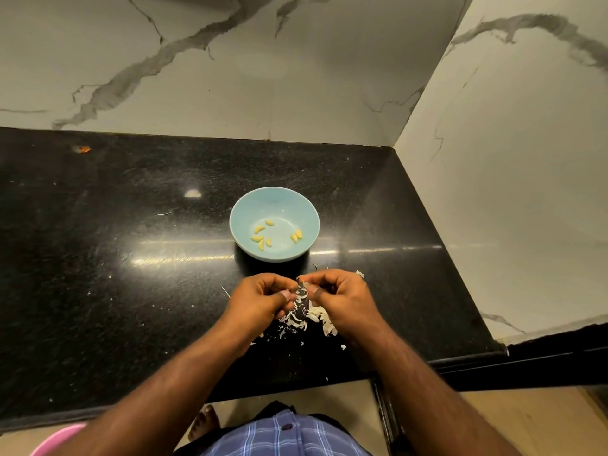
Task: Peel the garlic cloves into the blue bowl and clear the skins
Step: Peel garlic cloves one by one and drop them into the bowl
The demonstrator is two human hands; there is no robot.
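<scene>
On counter (98, 258) | blue bowl (243, 205): peeled cloves (262, 240) | both grips pinch skin (301, 287)

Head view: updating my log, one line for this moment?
both hands peeling clove | blue bowl holds peeled cloves | skins on counter

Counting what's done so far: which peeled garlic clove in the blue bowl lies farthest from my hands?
The clove alone at the far side of the bowl; the others lie nearer.
</scene>
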